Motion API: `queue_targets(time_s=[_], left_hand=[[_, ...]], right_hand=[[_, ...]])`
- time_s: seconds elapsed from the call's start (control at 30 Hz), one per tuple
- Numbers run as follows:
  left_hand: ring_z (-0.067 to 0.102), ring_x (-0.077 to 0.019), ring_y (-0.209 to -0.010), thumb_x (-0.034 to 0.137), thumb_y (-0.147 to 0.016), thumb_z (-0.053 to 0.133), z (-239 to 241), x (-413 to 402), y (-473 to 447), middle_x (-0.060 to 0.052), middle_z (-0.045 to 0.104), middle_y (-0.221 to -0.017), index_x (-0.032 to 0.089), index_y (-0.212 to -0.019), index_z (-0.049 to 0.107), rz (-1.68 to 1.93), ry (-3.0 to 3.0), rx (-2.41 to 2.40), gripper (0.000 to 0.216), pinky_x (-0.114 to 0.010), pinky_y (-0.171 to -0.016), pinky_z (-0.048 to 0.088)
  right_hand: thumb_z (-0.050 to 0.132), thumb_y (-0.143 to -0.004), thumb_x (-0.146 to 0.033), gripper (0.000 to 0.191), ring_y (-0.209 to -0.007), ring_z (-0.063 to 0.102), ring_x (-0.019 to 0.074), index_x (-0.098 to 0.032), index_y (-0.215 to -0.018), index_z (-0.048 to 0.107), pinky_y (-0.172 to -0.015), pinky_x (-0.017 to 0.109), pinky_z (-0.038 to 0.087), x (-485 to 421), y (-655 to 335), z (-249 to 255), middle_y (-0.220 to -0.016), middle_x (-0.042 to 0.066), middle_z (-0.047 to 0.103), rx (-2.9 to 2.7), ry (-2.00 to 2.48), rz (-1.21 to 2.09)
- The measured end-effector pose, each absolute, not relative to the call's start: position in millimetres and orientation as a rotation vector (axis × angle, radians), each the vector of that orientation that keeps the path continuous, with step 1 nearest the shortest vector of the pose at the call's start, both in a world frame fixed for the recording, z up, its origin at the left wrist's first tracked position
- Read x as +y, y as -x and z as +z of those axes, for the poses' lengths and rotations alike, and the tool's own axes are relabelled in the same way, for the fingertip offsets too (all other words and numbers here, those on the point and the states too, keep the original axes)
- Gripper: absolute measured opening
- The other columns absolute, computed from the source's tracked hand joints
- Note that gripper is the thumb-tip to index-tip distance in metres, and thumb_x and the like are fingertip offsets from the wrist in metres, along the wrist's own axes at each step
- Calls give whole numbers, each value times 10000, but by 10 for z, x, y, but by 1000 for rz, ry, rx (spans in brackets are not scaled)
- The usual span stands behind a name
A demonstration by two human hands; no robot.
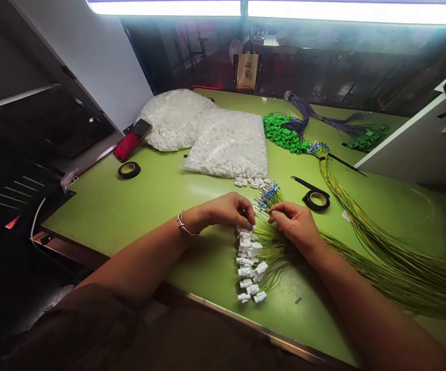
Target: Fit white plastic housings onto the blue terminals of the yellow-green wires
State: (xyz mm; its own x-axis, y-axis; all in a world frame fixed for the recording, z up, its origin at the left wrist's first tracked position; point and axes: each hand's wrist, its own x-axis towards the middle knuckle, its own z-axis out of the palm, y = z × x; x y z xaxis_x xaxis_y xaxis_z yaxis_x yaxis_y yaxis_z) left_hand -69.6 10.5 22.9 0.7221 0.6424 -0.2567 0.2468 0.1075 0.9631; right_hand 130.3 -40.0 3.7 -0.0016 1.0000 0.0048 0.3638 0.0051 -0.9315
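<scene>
My left hand (232, 210), with a bracelet at the wrist, is closed in a pinch at the top of a column of white plastic connectors (246, 260). A white connector (253, 226) shows at its fingertips, partly hidden. Thin yellow-green wires (273, 252) run from the connectors to the right. My right hand (294, 222) is also closed, thumb and forefinger pinching at a thin wire just right of the left hand; the fingers cover most of what they grip. Right behind both hands lies a bundle of wire ends with blue-and-silver terminals (269, 196).
Two clear bags of white connectors (228, 141) lie behind, with several loose connectors (251, 182) in front. Black tape rolls (317, 201) sit right and left. Green connectors (284, 134) on dark wires and another yellow-green wire bundle (339, 196) lie on the green table (157, 180).
</scene>
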Motion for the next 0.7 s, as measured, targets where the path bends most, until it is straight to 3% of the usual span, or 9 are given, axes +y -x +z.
queue_targets(time_s=[0.13, 0.37, 0.57, 0.7], left_hand=[[641, -127, -650, 172, -618, 722, 286, 209, 841, -91, 704, -764, 92, -789, 696, 240, -1443, 736, 190, -230, -616, 513], [608, -116, -657, 202, -713, 607, 153, 160, 655, -48, 692, -739, 111, -794, 695, 678, -1835, 1119, 150, -214, -609, 465], [554, -95, -589, 152, -692, 564, 184, -38, 593, -9, 688, -685, 141, -759, 718, 182, -2182, 840, 169, -189, -556, 382], [526, -84, -558, 163, -700, 572, 250, -50, 643, 17, 658, -639, 148, -768, 710, 9, -2130, 693, 155, -183, -533, 359]], right_hand=[[537, -700, -253, 163, -496, 477, 108, -146, -688, 660, -508, 238, 376, -324, -1411, 57, -584, 6, 617, -1558, 1550, 755], [536, -740, -223, 147, -652, 590, 146, -185, -753, 678, -656, 257, 431, -325, -1421, -18, -704, 12, 671, -1860, 1668, 523], [545, -801, -271, 169, -818, 580, 207, -170, -894, 643, -675, 296, 396, -465, -1257, 9, -891, 85, 638, -2198, 1873, 106], [517, -837, -267, 119, -824, 569, 187, -201, -822, 615, -638, 280, 355, -508, -1199, 29, -870, 49, 618, -2295, 1857, 76]])
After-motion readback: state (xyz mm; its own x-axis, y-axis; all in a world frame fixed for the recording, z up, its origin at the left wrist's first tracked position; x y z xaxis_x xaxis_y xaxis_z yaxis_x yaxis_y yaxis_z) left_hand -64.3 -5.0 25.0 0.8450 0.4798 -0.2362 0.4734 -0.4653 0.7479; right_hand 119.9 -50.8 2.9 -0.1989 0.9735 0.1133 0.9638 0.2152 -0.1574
